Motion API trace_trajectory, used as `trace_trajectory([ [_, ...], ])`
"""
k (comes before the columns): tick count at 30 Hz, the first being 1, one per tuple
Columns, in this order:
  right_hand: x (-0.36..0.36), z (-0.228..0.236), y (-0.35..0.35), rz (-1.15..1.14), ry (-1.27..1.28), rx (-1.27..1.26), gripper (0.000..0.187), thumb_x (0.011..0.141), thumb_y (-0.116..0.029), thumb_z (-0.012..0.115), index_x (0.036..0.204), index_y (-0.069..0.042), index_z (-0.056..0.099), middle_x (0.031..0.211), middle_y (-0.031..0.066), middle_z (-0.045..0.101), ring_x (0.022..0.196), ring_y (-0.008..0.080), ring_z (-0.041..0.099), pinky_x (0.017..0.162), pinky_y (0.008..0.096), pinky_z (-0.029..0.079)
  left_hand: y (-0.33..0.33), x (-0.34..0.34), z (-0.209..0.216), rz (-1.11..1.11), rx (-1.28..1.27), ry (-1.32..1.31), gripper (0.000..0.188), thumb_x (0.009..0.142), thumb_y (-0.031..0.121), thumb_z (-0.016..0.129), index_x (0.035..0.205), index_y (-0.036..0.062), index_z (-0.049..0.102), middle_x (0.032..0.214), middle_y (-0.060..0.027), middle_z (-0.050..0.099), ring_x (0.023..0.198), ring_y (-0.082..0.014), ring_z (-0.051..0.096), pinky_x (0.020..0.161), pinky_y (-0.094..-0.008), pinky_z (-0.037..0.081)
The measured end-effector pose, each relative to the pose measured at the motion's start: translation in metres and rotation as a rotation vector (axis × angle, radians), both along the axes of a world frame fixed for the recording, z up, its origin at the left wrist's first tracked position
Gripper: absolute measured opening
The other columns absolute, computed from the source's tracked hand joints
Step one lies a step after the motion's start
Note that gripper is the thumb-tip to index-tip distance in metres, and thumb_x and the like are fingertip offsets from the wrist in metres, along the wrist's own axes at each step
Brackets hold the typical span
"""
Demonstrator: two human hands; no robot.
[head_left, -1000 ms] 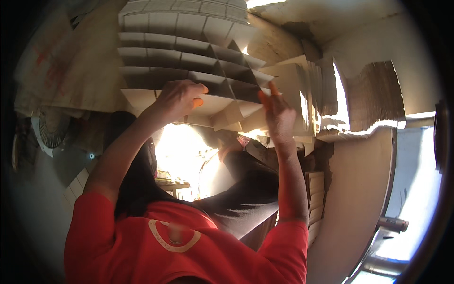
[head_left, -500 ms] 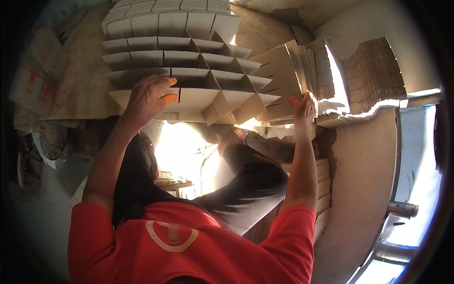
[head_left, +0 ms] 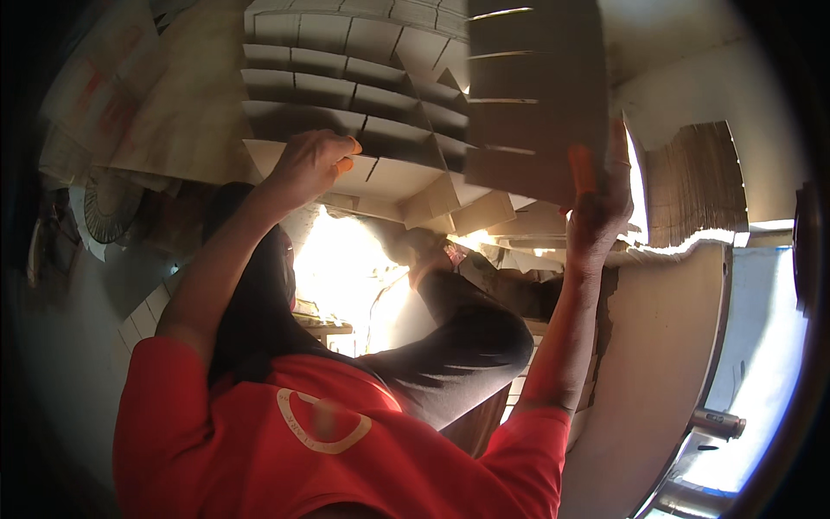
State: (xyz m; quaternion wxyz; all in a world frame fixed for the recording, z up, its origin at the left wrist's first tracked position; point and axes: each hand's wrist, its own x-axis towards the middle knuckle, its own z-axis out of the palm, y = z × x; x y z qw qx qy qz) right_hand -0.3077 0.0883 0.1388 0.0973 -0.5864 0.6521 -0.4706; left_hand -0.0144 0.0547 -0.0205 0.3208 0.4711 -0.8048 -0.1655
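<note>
My left hand (head_left: 313,169), with orange covers on its fingertips, pinches the upper edge of the nearest strip of a cardboard divider grid (head_left: 398,138). Several slotted strips stand in rows there, crossed by others at the right. My right hand (head_left: 596,203) grips the lower right edge of a flat, slotted cardboard sheet (head_left: 536,112), held upright over the grid's right side. Orange covers show on that hand too; motion blurs it slightly. The sheet hides part of the grid and what lies behind it.
Behind the grid are more assembled cardboard dividers (head_left: 363,35). A stack of slotted cardboard (head_left: 696,186) stands at the right. To the left lies a pale board (head_left: 190,95) beside printed cardboard (head_left: 95,95). A fan-like round guard (head_left: 111,208) is at lower left.
My right hand has lifted a slotted sheet from the stack at the right and brought it up beside the grid. My left hand's thumb and finger have drawn closer together at the front strip.
</note>
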Motion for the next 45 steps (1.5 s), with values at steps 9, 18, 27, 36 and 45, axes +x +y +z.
trace_trajectory([
  [9, 0.046, -0.035, -0.022, 0.343, 0.158, -0.055, 0.049, 0.087, -0.008, 0.063, 0.134, -0.006, 0.048, 0.057, 0.0066, 0.044, 0.051, 0.0063, 0.036, 0.048, 0.0187, 0.037, -0.006, -0.006, -0.001, -0.086, -0.085, 0.045, 0.012, 0.074, 0.002, 0.068, 0.085, -0.0003, 0.064, 0.079, -0.0153, 0.065, 0.073, -0.0303, 0.064, 0.066, -0.0376, 0.05],
  [18, 0.071, -0.045, -0.034, 0.386, 0.272, -0.003, 0.04, 0.086, -0.003, 0.061, 0.126, -0.001, 0.053, 0.077, 0.0218, 0.058, 0.049, 0.0171, 0.047, 0.051, 0.0251, 0.044, -0.01, -0.004, -0.003, -0.082, -0.073, 0.038, 0.012, 0.072, 0.001, 0.067, 0.083, 0.0003, 0.065, 0.075, -0.0157, 0.064, 0.072, -0.0305, 0.063, 0.063, -0.0386, 0.05],
  [27, 0.078, -0.045, -0.033, 0.389, 0.241, -0.025, 0.035, 0.086, -0.002, 0.06, 0.12, 0.003, 0.055, 0.09, 0.0244, 0.064, 0.057, 0.028, 0.061, 0.054, 0.0305, 0.048, -0.013, -0.007, -0.006, -0.075, -0.138, 0.151, 0.007, 0.063, -0.004, 0.054, 0.065, 0.0025, 0.05, 0.062, -0.0127, 0.057, 0.066, -0.0323, 0.06, 0.058, -0.0424, 0.046],
  [36, 0.096, -0.065, -0.047, 0.652, 0.249, 0.157, 0.044, 0.084, 0.001, 0.056, 0.127, 0.004, 0.048, 0.065, 0.0201, 0.059, 0.054, 0.0299, 0.06, 0.05, 0.0338, 0.047, -0.016, -0.004, -0.004, -0.091, -0.043, 0.021, 0.015, 0.071, -0.003, 0.064, 0.086, 0.0002, 0.064, 0.076, -0.0161, 0.064, 0.073, -0.0316, 0.063, 0.063, -0.0401, 0.048],
  [45, 0.104, -0.085, -0.052, 0.832, 0.484, 0.301, 0.064, 0.074, 0.008, 0.056, 0.133, 0.008, 0.032, 0.075, 0.0252, 0.061, 0.072, 0.0401, 0.062, 0.061, 0.0435, 0.051, -0.018, -0.006, 0.0, -0.082, -0.013, 0.074, 0.01, 0.07, -0.002, 0.064, 0.079, 0.0005, 0.06, 0.073, -0.0151, 0.062, 0.071, -0.0325, 0.061, 0.062, -0.0405, 0.048],
])
